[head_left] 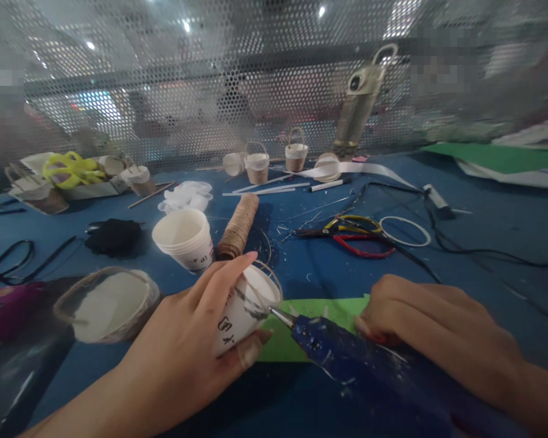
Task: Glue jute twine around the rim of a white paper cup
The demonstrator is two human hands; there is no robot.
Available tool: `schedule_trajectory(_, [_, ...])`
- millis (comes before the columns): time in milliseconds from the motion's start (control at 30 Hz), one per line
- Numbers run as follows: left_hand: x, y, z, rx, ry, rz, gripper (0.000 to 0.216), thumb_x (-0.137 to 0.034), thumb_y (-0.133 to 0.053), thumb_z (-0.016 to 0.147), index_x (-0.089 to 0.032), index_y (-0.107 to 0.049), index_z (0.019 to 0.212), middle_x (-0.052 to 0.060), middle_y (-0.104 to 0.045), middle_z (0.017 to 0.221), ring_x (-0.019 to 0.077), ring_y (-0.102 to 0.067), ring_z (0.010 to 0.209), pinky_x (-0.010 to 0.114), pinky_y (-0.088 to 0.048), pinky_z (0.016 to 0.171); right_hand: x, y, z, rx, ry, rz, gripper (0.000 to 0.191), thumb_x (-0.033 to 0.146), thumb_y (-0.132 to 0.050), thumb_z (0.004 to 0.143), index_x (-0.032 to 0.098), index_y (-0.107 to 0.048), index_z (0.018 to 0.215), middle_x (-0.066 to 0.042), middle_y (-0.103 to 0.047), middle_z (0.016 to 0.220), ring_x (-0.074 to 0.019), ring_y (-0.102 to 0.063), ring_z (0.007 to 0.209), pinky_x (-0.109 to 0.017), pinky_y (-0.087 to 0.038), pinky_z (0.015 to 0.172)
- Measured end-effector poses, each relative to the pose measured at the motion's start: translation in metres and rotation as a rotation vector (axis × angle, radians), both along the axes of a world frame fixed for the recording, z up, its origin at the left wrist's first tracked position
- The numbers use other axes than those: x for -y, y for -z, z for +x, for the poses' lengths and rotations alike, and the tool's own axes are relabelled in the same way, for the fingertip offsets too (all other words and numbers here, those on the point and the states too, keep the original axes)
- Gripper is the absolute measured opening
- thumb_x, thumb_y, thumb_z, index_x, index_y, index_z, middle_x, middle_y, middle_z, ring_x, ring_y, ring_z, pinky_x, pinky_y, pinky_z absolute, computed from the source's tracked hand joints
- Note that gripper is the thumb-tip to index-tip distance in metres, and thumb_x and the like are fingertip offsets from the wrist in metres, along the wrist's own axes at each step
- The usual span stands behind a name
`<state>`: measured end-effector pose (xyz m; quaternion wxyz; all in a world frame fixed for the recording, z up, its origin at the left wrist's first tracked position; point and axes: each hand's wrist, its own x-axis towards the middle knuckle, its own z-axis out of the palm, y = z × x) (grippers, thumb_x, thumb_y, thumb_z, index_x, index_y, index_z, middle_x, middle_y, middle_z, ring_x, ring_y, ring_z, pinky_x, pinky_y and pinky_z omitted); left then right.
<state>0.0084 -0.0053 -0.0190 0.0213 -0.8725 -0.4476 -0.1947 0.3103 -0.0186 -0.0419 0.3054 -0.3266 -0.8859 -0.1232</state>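
My left hand (187,328) is wrapped round a white paper cup (242,313) with dark printing, tilted with its mouth toward the right. A loop of thin twine (276,280) stands at the cup's rim. In my right hand (429,328) is a blue hot glue gun (342,353), its metal nozzle at the cup's rim; I cannot tell whether it touches. Beneath them lies a strip of green paper (285,340). Just behind the cup is a roll of brown twine (240,225), beside a stack of paper cups (182,237).
Red-and-yellow scissors (365,251) and a white ring (405,231) lie to the right, near a black cable (479,250). A twine-handled basket (114,304) sits left. Small baskets (257,168), glue sticks (269,190) and a bottle (358,109) stand or lie by the perforated screen (164,85).
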Motion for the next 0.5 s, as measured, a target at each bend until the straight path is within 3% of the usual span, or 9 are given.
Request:
schedule_trajectory(233, [-0.0005,0.0022,0.0004,-0.033,0.031,0.000,0.073,-0.025,-0.062,0.088,-0.030,-0.031,0.154,0.011,-0.072,0.142,0.0317,-0.083,0.101,0.039,-0.069,0.071,0.0009,-0.0010,-0.0031,-0.022,-0.006,-0.007,0.029,0.016,-0.039,0.111,0.027,-0.043,0.084,0.005,-0.047,0.069,-0.0146,-0.043,0.055,-0.033,-0.034,0.053])
schedule_trajectory(500, [0.0003,0.0003,-0.0004,0.002,-0.021,0.003,0.063,-0.033,-0.063,0.094,-0.033,-0.035,0.151,0.008,-0.075,0.134,0.0297,-0.084,0.090,0.037,-0.067,0.069,0.0018,-0.0019,-0.0020,0.000,0.070,0.001,0.041,0.021,-0.034,0.113,0.026,-0.049,0.075,0.004,-0.048,0.065,-0.0142,-0.044,0.051,-0.033,-0.034,0.051])
